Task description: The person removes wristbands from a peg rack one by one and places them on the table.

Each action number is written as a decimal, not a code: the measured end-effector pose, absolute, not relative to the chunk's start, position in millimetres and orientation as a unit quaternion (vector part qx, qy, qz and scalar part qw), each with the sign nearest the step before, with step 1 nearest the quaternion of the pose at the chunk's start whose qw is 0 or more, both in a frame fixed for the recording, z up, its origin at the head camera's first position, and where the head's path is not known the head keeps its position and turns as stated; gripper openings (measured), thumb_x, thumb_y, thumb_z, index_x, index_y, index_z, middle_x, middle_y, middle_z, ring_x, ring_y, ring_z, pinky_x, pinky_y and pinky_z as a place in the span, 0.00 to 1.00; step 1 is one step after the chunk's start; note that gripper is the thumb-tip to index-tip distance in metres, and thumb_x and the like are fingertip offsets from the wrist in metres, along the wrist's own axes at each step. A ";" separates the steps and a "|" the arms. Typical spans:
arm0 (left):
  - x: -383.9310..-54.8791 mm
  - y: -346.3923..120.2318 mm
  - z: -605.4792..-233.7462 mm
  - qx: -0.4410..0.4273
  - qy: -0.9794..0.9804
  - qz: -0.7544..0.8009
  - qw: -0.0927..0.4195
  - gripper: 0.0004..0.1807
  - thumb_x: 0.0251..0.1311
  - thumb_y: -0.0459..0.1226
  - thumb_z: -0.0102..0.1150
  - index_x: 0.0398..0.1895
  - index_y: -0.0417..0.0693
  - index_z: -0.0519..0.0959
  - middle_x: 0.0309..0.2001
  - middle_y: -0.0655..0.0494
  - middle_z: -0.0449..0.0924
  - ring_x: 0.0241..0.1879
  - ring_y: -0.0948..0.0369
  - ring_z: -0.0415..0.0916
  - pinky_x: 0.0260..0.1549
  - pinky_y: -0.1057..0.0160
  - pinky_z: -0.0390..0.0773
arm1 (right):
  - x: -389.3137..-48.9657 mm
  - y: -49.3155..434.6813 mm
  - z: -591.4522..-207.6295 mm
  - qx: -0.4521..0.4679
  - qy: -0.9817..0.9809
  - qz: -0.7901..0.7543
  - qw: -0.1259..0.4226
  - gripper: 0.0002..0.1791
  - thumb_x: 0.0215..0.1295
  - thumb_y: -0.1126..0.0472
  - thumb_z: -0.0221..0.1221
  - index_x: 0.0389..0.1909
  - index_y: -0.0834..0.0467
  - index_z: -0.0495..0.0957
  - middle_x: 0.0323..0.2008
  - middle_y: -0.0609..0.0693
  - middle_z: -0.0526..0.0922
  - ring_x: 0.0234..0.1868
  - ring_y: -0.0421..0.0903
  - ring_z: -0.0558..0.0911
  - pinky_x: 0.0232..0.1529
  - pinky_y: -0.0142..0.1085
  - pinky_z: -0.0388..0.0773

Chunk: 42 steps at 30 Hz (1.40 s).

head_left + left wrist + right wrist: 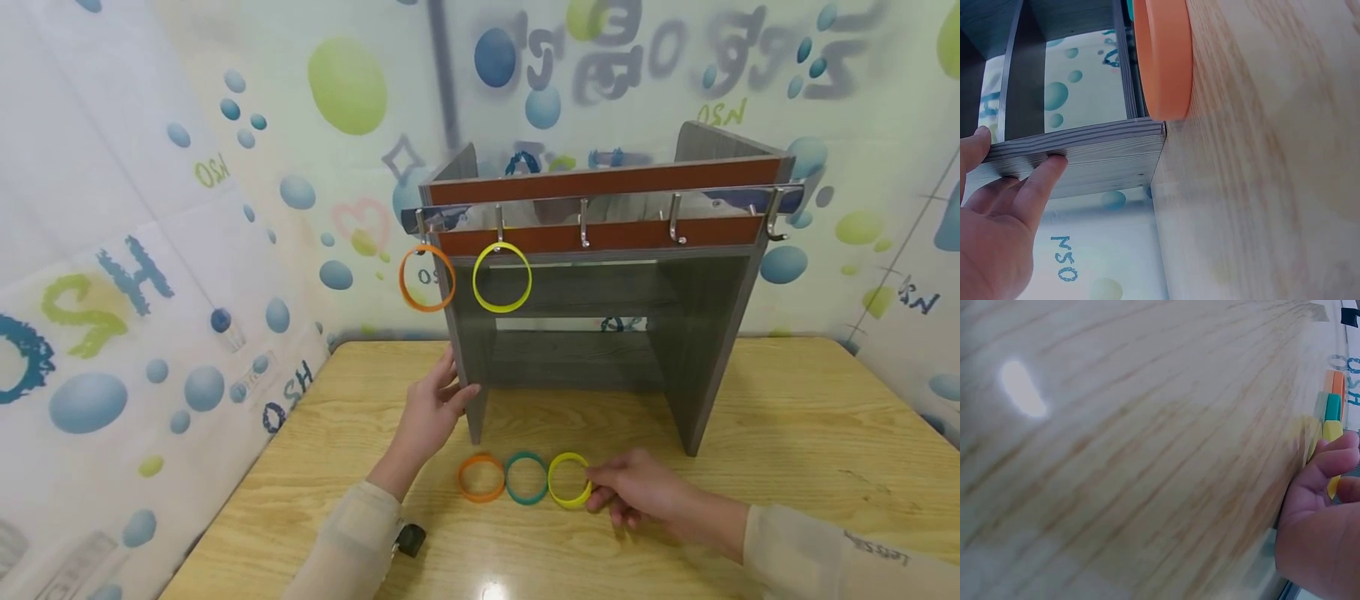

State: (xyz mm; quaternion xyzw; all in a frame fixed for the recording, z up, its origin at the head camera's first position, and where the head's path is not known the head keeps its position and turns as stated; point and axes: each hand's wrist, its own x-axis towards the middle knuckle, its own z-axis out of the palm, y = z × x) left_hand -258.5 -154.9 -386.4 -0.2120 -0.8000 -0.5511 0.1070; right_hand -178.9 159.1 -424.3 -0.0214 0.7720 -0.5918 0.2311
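My left hand [431,408] grips the front edge of the left side panel of a grey wooden shelf [468,358], the thumb on one face and the fingers on the other. My right hand [648,492] pinches the right edge of a yellow silicone wristband [572,505] on the table; the right wrist view shows the fingers at that yellow band [1333,429]. To its left, in a touching row, are a teal wristband [527,502] and an orange wristband [482,501]. In the left wrist view the orange band [1172,62] appears large beside the panel's foot.
Across the shelf's top front runs a metal hook rail [630,208] with several hooks. Another orange wristband [427,309] hangs at its left end, and another yellow wristband [502,310] on the neighbouring hook. A wood-grain table [810,433] bears everything; patterned sheets [225,167] surround it.
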 end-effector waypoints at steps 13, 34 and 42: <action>-258.0 -153.0 -386.0 -0.204 -0.802 -0.552 0.107 0.44 0.72 0.32 0.66 0.85 0.66 0.59 0.74 0.43 0.74 0.62 0.38 0.83 0.46 0.50 0.92 | -178.4 162.3 -423.1 -0.014 0.766 -0.598 0.238 0.15 0.80 0.56 0.58 0.36 0.64 0.80 0.22 0.45 0.85 0.18 0.35 0.80 0.21 0.24 0.77; -256.2 -154.3 -383.7 -0.200 -0.802 -0.553 0.103 0.44 0.72 0.32 0.65 0.86 0.66 0.58 0.75 0.42 0.73 0.64 0.39 0.82 0.46 0.53 0.92 | -187.0 170.9 -392.6 -0.026 0.788 -0.580 0.204 0.18 0.80 0.54 0.59 0.38 0.66 0.84 0.25 0.47 0.87 0.20 0.36 0.79 0.23 0.26 0.78; -256.7 -154.1 -385.3 -0.199 -0.801 -0.555 0.103 0.43 0.73 0.31 0.65 0.85 0.69 0.59 0.76 0.44 0.72 0.64 0.40 0.82 0.48 0.54 0.92 | -190.8 168.0 -370.6 -0.029 0.793 -0.577 0.191 0.18 0.78 0.53 0.62 0.39 0.66 0.85 0.28 0.47 0.87 0.21 0.38 0.79 0.25 0.27 0.78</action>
